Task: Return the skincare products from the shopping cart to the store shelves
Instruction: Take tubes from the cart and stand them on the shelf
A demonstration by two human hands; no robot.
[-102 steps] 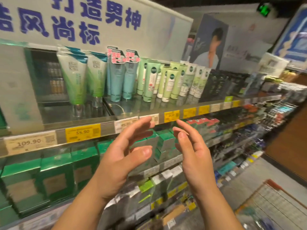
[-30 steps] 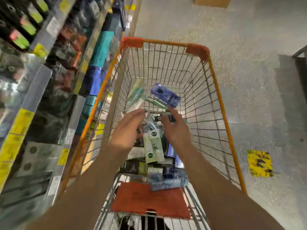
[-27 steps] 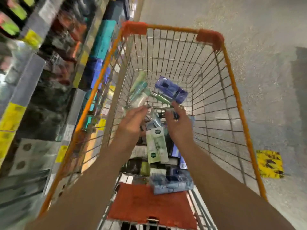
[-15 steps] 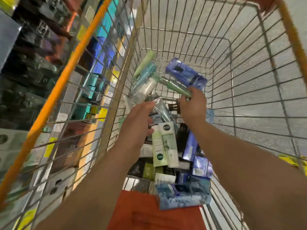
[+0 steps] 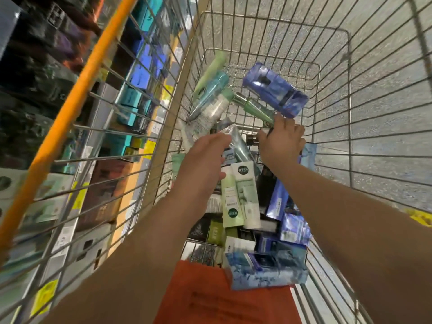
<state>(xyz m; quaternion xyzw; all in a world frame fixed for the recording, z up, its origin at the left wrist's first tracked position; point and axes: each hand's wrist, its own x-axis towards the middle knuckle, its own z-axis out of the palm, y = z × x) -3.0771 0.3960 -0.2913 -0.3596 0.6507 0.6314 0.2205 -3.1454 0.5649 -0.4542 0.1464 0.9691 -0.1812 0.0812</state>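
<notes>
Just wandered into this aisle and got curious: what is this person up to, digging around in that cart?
A person is reaching both hands into a wire shopping cart piled with skincare tubes and boxes. The right hand is closing on a green tube that lies under a blue pack. The left hand is at a clear bluish tube, though whether it grips it is hard to tell. Store shelves stand just beyond the cart's left side.

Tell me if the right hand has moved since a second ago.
Yes. The right hand has reached deeper into the cart, toward the green tube beside the blue pack, which lie as before.
</notes>
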